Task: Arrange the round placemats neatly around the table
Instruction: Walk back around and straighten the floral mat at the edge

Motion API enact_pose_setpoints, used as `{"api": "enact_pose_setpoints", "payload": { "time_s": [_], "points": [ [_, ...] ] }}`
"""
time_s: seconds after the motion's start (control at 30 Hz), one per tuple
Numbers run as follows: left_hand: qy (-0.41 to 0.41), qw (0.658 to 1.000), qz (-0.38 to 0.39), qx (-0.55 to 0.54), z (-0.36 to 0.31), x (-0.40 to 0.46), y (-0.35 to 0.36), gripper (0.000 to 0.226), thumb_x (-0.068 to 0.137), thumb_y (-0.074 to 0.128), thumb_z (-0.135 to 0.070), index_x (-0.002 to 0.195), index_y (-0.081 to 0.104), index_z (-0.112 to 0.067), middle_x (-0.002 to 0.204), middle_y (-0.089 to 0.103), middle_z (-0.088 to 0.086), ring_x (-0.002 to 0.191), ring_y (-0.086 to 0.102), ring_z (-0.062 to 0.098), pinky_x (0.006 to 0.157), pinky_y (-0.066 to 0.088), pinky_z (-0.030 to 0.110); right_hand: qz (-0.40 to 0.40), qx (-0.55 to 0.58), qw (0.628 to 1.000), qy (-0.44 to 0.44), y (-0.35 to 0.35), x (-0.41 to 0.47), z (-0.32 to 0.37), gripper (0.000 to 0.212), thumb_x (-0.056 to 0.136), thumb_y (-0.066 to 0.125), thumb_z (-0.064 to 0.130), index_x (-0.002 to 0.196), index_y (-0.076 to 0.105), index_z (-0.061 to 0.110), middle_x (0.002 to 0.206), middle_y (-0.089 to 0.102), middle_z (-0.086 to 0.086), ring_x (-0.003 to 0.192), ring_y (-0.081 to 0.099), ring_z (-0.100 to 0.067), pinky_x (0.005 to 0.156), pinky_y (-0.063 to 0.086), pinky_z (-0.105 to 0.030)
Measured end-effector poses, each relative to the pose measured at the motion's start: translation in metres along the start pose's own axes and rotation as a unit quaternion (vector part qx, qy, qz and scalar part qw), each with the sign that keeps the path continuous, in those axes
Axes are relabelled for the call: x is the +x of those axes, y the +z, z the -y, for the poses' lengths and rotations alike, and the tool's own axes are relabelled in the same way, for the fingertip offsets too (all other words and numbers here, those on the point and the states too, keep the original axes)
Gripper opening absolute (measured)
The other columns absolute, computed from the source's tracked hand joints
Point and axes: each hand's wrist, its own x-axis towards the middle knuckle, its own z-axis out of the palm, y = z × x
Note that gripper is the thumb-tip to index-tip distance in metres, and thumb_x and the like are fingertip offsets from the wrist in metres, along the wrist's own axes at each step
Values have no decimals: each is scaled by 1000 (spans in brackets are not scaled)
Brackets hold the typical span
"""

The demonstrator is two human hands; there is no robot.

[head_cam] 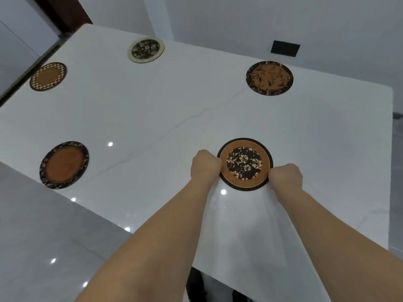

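A round placemat (244,163) with a black floral middle and an orange ring lies on the white marble table (165,118), near its front right. My left hand (205,165) grips its left edge and my right hand (285,176) grips its lower right edge, both with fingers curled. Several other round placemats lie flat around the table: a plain orange one with a dark rim (64,165) at the near left, a checker-rimmed one (48,76) at the far left, a cream-rimmed floral one (146,50) at the back, and an orange patterned one (269,78) at the back right.
The table's right edge (391,149) and front-left edge border grey glossy floor tiles (43,236). A white wall with a dark socket plate (285,48) stands behind. A dark wooden door frame (63,12) is at the far left.
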Motion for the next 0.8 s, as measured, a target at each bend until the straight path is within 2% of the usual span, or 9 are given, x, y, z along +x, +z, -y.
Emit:
{"api": "enact_pose_setpoints", "payload": {
  "time_s": [0.13, 0.27, 0.33, 0.47, 0.57, 0.67, 0.73, 0.77, 0.8],
  "points": [
    [12, 1000, 23, 13, 7, 2, -11, 21, 77, 49, -3, 61, 38, -12, 57, 40, 1, 51, 38, 15, 48, 30, 23, 5, -9, 1000, -4, 3, -6, 0, 28, 74, 52, -4, 55, 36, 8, 55, 40, -7, 50, 39, -21, 46, 26, -23],
    [29, 997, 42, 62, 23, -6, -21, 10, 75, 49, -7, 67, 44, -10, 61, 45, 2, 60, 44, 22, 54, 36, 26, 39, -39, 998, -15, 12, -23, 0, 27, 76, 53, -2, 56, 38, 8, 55, 42, -7, 49, 40, -21, 46, 27, -23],
    [32, 996, 52, 72, 32, -11, -25, 13, 75, 50, -10, 65, 43, -11, 60, 45, 2, 60, 45, 22, 57, 38, 28, 61, -46, 997, -21, 20, -35, 0, 26, 78, 53, 2, 57, 40, 9, 56, 44, -6, 49, 41, -18, 45, 27, -24],
    [17, 997, 48, 66, 50, -19, -31, 21, 77, 56, -17, 63, 41, -12, 60, 43, 3, 59, 44, 20, 55, 35, 29, 73, -7, 997, -35, 29, -51, -3, 37, 81, 50, 10, 49, 31, 12, 50, 34, -3, 45, 32, -17, 45, 22, -27],
    [10, 997, 39, 64, 64, -25, -36, 18, 77, 57, -19, 66, 45, -12, 64, 46, 5, 61, 45, 20, 56, 36, 29, 65, 24, 997, -37, 32, -56, -5, 40, 82, 50, 14, 47, 30, 13, 48, 33, -1, 45, 31, -18, 46, 23, -27],
    [12, 997, 27, 67, 76, -31, -41, 14, 76, 57, -20, 68, 48, -11, 69, 52, 6, 62, 48, 20, 57, 39, 30, 69, 28, 996, -46, 32, -61, -13, 38, 77, 51, 6, 47, 30, 15, 48, 30, 0, 44, 27, -18, 47, 22, -26],
    [12, 997, 21, 67, 84, -35, -44, 14, 77, 57, -20, 69, 50, -11, 70, 54, 6, 63, 50, 21, 57, 40, 30, 67, 26, 996, -57, 32, -65, -22, 23, 76, 53, 1, 62, 42, 15, 59, 37, -1, 54, 36, -19, 53, 27, -28],
    [11, 997, 19, 68, 86, -37, -44, 14, 77, 57, -20, 69, 51, -10, 70, 55, 6, 64, 51, 21, 57, 40, 29, 64, 22, 996, -58, 30, -69, -26, 15, 78, 56, 2, 78, 48, 16, 71, 43, -1, 65, 42, -19, 59, 32, -29],
    [11, 997, 18, 69, 89, -39, -45, 13, 77, 57, -20, 70, 51, -11, 70, 55, 6, 64, 51, 21, 57, 40, 29, 65, 15, 996, -57, 29, -72, -29, 18, 81, 58, 5, 93, 49, 16, 82, 47, -1, 74, 46, -19, 64, 36, -29]
  ]
}}
